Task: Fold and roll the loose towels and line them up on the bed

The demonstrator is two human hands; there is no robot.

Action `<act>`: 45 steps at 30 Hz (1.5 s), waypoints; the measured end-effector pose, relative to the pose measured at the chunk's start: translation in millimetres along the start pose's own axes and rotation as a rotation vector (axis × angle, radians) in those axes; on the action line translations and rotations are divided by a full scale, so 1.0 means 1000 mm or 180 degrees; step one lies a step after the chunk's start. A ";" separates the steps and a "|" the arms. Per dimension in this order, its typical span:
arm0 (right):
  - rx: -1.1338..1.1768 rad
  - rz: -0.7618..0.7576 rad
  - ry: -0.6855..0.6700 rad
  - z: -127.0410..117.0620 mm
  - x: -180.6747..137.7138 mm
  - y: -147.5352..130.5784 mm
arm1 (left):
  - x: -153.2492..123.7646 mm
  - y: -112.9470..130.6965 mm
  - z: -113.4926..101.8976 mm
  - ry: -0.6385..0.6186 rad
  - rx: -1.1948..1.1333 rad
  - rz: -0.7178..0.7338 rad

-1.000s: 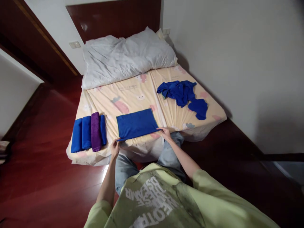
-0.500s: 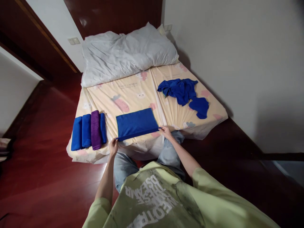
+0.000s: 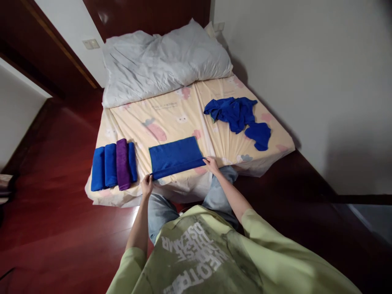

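Evidently, the left hand (image 3: 147,185) is pinched on the near-left corner of a flat blue cloth (image 3: 174,153), between seven and eight o'clock from its middle; the right hand (image 3: 211,164) pinches the near-right corner, past three o'clock. A narrow band is folded along the near edge between them. At nine o'clock, three blue rolls (image 3: 110,165) and a purple roll (image 3: 123,165) lie side by side. Crumpled blue fabric (image 3: 235,114) sits at two o'clock, a white pillow (image 3: 168,65) at twelve, all on the patterned bedsheet (image 3: 180,110).
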State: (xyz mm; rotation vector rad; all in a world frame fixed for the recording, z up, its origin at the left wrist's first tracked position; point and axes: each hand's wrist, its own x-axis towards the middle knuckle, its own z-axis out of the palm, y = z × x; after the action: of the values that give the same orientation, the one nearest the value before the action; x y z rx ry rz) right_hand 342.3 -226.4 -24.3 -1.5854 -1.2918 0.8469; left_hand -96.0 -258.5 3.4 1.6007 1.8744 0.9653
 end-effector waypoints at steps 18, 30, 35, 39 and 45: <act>-0.0778 0.0455 0.0307 0.008 -0.002 -0.009 | 0.004 0.000 0.008 0.0073 0.0311 -0.0150; -0.0888 0.0507 0.0400 0.010 -0.002 -0.008 | 0.005 0.004 0.007 0.0123 0.0223 -0.0247; -0.1039 0.0585 0.0435 0.010 -0.001 -0.005 | 0.006 0.001 0.009 0.0186 0.0188 -0.0235; -0.1036 0.0569 0.0439 0.011 0.000 -0.004 | 0.008 -0.002 0.011 0.0196 0.0219 -0.0255; -0.1098 0.0663 0.0424 0.014 -0.001 -0.001 | 0.008 -0.004 0.012 0.0174 0.0275 -0.0261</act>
State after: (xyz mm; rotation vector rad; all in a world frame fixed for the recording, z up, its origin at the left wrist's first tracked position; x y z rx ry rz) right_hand 328.7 -224.5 -28.3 -2.0413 -1.2389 0.6523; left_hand -91.2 -248.3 -6.9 1.5470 2.0276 0.9129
